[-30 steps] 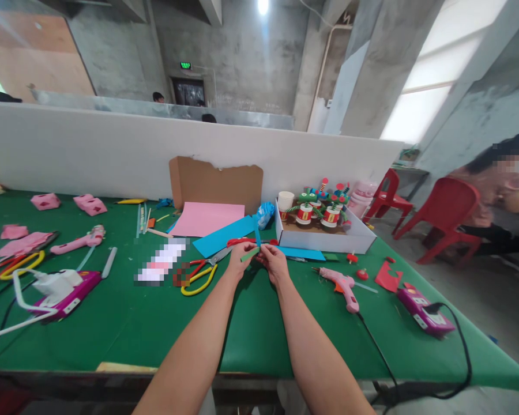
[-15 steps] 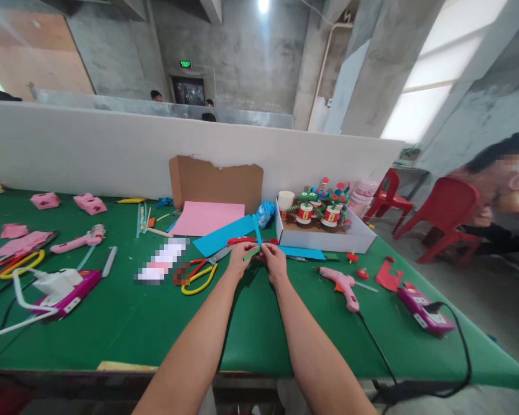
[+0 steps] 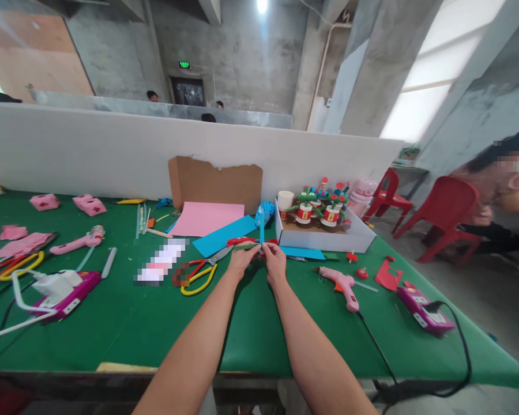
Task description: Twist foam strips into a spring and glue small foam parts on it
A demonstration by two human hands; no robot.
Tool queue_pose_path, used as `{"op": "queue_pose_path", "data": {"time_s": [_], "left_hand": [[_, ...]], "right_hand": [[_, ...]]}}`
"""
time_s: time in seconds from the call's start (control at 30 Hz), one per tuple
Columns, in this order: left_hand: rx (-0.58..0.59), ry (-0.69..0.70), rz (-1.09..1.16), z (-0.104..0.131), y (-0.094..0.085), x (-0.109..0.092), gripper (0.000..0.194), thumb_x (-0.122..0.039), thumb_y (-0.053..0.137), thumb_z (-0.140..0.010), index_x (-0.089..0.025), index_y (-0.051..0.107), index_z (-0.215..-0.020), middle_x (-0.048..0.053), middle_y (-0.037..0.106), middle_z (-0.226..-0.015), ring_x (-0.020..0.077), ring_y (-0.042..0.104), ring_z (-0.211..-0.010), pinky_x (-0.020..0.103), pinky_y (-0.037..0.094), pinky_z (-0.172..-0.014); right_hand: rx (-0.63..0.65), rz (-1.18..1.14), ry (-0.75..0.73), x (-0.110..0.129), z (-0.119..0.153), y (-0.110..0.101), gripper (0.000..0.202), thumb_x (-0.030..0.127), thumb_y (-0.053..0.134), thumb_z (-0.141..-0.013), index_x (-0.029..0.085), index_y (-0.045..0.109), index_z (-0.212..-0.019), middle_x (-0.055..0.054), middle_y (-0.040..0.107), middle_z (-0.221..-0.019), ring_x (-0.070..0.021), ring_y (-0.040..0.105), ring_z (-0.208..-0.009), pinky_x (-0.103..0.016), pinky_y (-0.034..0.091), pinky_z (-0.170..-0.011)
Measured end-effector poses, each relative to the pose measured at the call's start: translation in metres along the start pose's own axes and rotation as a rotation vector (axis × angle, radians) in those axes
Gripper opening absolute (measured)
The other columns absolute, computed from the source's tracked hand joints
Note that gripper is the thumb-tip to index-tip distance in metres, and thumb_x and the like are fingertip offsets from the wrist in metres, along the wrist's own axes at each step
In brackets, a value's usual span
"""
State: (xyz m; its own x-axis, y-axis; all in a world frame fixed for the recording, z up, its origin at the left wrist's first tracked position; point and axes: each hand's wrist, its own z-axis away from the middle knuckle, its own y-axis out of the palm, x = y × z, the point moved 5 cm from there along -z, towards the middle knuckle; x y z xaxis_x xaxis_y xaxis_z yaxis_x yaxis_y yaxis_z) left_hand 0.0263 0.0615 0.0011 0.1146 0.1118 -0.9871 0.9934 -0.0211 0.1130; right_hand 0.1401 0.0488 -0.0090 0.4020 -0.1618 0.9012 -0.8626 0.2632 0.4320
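My left hand and my right hand are close together over the green table, fingertips nearly touching. A narrow green paper strip lies along the pinched fingers of the left. From the right hand's pinch a narrow blue paper strip stands upright; the two strips meet at the fingertips, where the joint is too small to make out. Just left of my hands lie scissors with red and yellow handles. Behind the fingers, red handles are partly hidden. Blue paper lies beyond.
A white box holds several cup figures. At right are a pink glue gun and a purple power strip; at left, another glue gun and power strip. Pink paper lies ahead. A person sits far right.
The blue strip has turned more upright between my fingers. The green strip has swung flatter, toward horizontal. Both hands stay in nearly the same place.
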Motion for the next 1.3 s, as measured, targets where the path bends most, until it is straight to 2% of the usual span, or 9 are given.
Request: {"op": "queue_pose_path", "data": {"time_s": [0.2,0.3,0.43,0.7,0.93,1.03,1.13,1.3], "left_hand": [[-0.065,0.01,0.034,-0.004,-0.006,0.006,0.029,-0.042,0.074,-0.059,-0.016,0.065,-0.069,0.003,0.065,-0.068,0.0135,0.056,-0.059,0.024,0.043,-0.055],[-0.08,-0.003,0.041,-0.003,-0.006,0.004,0.029,-0.04,0.074,-0.059,-0.015,0.064,-0.071,0.002,0.064,-0.066,0.0121,0.053,-0.056,0.023,0.04,-0.052],[-0.069,0.023,0.017,-0.002,-0.006,0.002,0.025,-0.038,0.073,-0.058,-0.016,0.063,-0.065,0.001,0.061,-0.063,0.0117,0.052,-0.056,0.022,0.039,-0.052],[-0.023,-0.02,0.037,-0.005,-0.004,0.01,0.027,-0.04,0.073,-0.057,-0.016,0.063,-0.061,0.0,0.06,-0.058,0.0123,0.054,-0.055,0.024,0.041,-0.053],[-0.042,-0.055,0.1,-0.003,-0.006,0.006,0.022,-0.034,0.075,-0.053,-0.017,0.062,-0.057,-0.001,0.06,-0.057,0.0117,0.054,-0.053,0.024,0.042,-0.053],[-0.055,-0.053,0.181,-0.003,-0.005,0.006,0.025,-0.033,0.078,-0.05,-0.016,0.064,-0.062,0.0,0.063,-0.062,0.0119,0.055,-0.055,0.025,0.045,-0.056],[-0.043,-0.061,0.238,-0.004,-0.003,0.008,0.032,-0.036,0.08,-0.049,-0.014,0.066,-0.067,0.002,0.065,-0.065,0.0122,0.056,-0.056,0.026,0.045,-0.058],[-0.084,-0.101,0.25,-0.005,-0.007,0.01,0.04,-0.044,0.082,-0.045,-0.013,0.062,-0.059,-0.001,0.057,-0.053,0.0096,0.048,-0.05,0.025,0.039,-0.053]], "right_hand": [[0.047,-0.06,0.07,-0.001,0.0,0.001,0.033,0.048,0.076,-0.059,0.018,0.064,-0.067,0.003,0.061,-0.056,-0.0096,0.054,-0.049,-0.025,0.05,-0.054],[0.07,-0.063,0.095,-0.001,0.0,0.001,0.033,0.045,0.079,-0.057,0.017,0.065,-0.068,0.003,0.06,-0.056,-0.0091,0.055,-0.049,-0.024,0.051,-0.054],[0.072,-0.005,0.07,0.0,0.0,0.0,0.033,0.04,0.082,-0.051,0.018,0.064,-0.066,0.005,0.058,-0.053,-0.0092,0.054,-0.05,-0.024,0.05,-0.054],[0.039,0.076,-0.021,-0.001,-0.001,0.0,0.03,0.041,0.078,-0.054,0.019,0.061,-0.064,0.006,0.057,-0.052,-0.0094,0.052,-0.049,-0.024,0.047,-0.055],[0.132,0.055,0.111,0.0,0.002,0.002,0.029,0.035,0.081,-0.049,0.018,0.068,-0.069,0.004,0.063,-0.054,-0.0106,0.056,-0.051,-0.025,0.049,-0.059],[0.109,0.099,0.036,0.007,0.004,0.001,0.025,0.033,0.078,-0.052,0.018,0.068,-0.069,0.004,0.065,-0.056,-0.0117,0.058,-0.051,-0.026,0.049,-0.06],[0.022,0.144,-0.054,0.012,0.007,0.0,0.021,0.034,0.075,-0.054,0.02,0.066,-0.066,0.004,0.064,-0.056,-0.0134,0.059,-0.051,-0.027,0.049,-0.058],[-0.023,0.236,-0.11,0.012,0.011,0.001,0.019,0.034,0.073,-0.056,0.023,0.06,-0.061,0.005,0.06,-0.051,-0.0148,0.058,-0.048,-0.026,0.046,-0.052]]}}
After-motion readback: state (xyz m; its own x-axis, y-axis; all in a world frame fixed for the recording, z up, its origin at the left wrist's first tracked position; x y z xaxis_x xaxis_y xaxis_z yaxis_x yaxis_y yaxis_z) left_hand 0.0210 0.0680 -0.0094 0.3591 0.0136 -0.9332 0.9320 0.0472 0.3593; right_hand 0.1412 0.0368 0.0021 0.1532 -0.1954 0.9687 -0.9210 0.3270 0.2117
